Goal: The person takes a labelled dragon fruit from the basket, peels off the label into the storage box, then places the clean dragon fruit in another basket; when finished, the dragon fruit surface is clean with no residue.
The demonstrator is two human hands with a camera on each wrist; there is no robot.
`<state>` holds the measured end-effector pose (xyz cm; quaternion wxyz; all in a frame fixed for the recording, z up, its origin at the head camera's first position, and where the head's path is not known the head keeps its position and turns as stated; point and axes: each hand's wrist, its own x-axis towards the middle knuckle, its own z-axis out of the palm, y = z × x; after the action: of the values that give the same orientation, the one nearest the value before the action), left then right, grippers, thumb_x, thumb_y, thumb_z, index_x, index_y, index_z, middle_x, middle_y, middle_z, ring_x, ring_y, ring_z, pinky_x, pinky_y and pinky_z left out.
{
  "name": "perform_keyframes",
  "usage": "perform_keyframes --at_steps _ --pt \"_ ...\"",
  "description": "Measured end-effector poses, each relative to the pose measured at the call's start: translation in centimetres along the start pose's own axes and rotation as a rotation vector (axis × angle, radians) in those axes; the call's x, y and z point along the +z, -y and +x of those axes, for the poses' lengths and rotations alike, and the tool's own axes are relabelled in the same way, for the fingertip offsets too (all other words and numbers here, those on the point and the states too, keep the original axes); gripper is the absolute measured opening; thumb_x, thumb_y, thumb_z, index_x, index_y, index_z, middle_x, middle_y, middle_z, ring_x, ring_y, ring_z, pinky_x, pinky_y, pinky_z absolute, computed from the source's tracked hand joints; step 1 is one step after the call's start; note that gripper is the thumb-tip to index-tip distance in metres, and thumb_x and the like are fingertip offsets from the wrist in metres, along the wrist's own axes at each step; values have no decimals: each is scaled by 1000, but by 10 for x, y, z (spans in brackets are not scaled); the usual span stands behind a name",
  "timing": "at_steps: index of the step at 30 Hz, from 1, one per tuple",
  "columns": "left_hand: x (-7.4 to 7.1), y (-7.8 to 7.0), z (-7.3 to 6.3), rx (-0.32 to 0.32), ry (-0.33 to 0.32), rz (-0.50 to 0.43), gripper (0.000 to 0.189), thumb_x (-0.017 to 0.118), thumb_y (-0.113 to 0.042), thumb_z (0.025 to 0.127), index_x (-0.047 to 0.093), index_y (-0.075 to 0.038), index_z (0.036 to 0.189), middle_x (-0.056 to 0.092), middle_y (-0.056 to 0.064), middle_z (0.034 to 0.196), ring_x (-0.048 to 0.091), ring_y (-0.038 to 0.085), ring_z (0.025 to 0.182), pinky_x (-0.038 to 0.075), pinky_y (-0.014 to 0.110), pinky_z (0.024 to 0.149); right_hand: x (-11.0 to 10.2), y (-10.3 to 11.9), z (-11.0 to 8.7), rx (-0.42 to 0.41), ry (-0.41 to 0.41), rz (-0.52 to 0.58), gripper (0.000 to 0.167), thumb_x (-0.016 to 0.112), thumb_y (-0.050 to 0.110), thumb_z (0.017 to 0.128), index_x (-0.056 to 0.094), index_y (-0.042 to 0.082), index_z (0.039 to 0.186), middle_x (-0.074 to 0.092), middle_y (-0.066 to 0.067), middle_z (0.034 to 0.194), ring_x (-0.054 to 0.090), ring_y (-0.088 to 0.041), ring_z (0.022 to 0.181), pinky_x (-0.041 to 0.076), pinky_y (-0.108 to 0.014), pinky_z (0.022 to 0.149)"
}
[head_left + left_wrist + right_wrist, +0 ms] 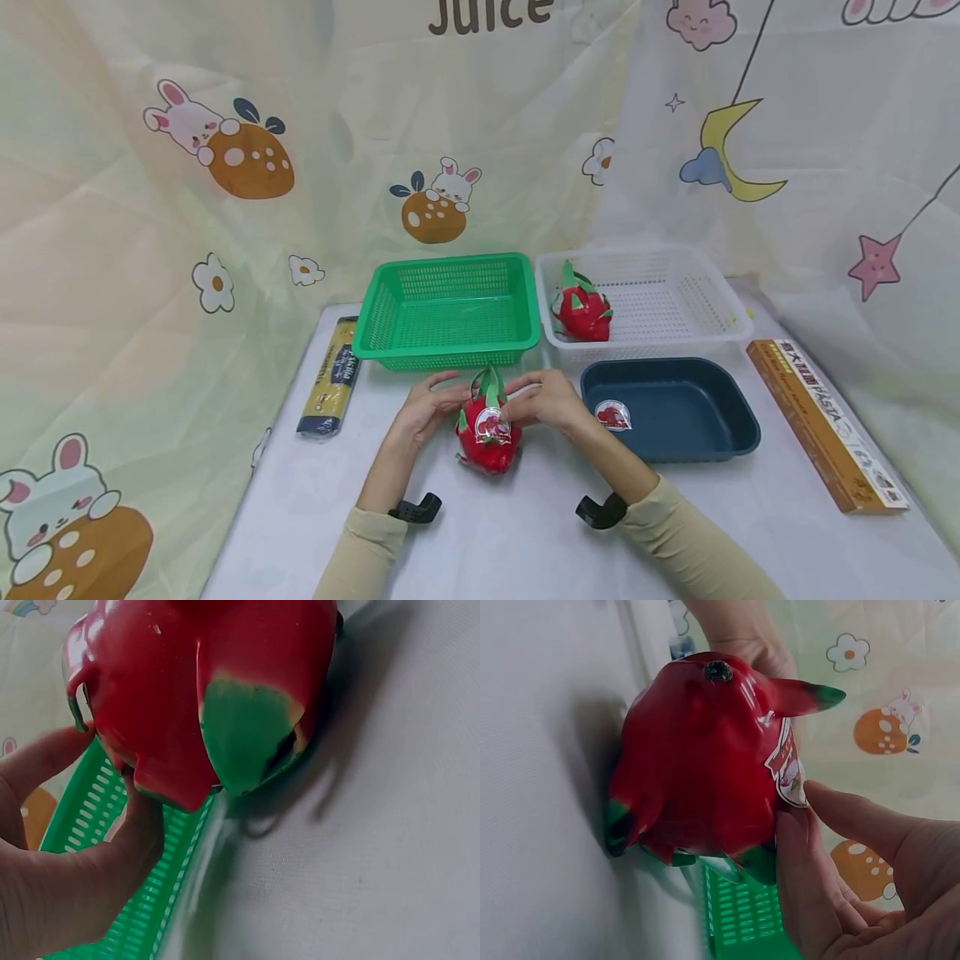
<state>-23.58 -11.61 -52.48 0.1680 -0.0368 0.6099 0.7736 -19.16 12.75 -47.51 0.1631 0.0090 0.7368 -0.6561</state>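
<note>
A glossy red artificial dragon fruit (491, 460) with green leaf tips rests on the white table between both hands. On its upper face is a round sticker (492, 427). My left hand (423, 410) holds the fruit's left side; in the left wrist view its fingertips (79, 739) touch the red skin. From the right, my right hand (551, 402) holds the fruit, with its thumb (855, 817) at the sticker's edge and its other fingers along the side. The fruit's underside is hidden.
Behind the hands stand a green basket (447, 353) and a white basket (660, 321) holding another dragon fruit (585, 317). A dark blue tray (675, 408) with a sticker (613, 415) sits at right. Pasta packages lie outermost: a yellow bag (330, 379) left, a brown box (825, 425) right.
</note>
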Motion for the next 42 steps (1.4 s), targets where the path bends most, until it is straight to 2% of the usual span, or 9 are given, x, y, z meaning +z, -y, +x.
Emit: perform_keyframes --at_steps 5,8,15,26,32,37,42 --pt "4 1 -2 7 -7 87 46 81 -7 91 67 5 132 72 17 128 73 19 110 59 31 96 0 -1 1 -4 33 28 38 86 3 83 70 -8 116 78 -20 93 78 -27 80 65 -43 74" --pt "6 2 -2 11 -22 97 42 84 -10 88 73 1 127 73 12 127 72 20 113 57 32 99 -1 -3 2 -7 56 46 37 84 3 86 69 -9 118 78 -20 93 78 -27 81 65 -44 75" --pt "6 3 -1 18 -31 63 45 85 -6 86 71 4 127 74 15 125 72 22 113 59 32 97 -6 -8 4 18 103 74 38 82 5 90 68 -9 122 78 -19 100 78 -26 86 65 -42 78" --pt "5 4 0 18 -25 25 45 81 2 87 69 5 131 70 19 131 71 22 117 59 30 95 -5 -12 6 121 202 244 38 73 1 95 64 -17 128 77 -15 105 75 -17 85 64 -35 80" --pt "5 6 1 26 -23 34 46 82 -1 88 69 4 131 70 19 132 71 21 116 59 29 95 -6 -14 6 165 210 317 39 70 0 96 62 -17 131 78 -16 105 76 -16 83 64 -32 78" --pt "6 6 1 19 -41 5 45 81 1 87 70 4 130 70 19 132 70 23 119 58 28 95 -6 -12 6 204 217 351 40 70 1 97 62 -15 133 77 -17 107 75 -16 83 64 -30 76" --pt "6 5 0 16 -38 -2 45 81 2 87 69 4 130 70 19 131 72 21 114 58 28 94 -6 -12 7 222 212 373 37 70 1 97 65 -13 131 77 -17 107 75 -17 84 64 -30 76"
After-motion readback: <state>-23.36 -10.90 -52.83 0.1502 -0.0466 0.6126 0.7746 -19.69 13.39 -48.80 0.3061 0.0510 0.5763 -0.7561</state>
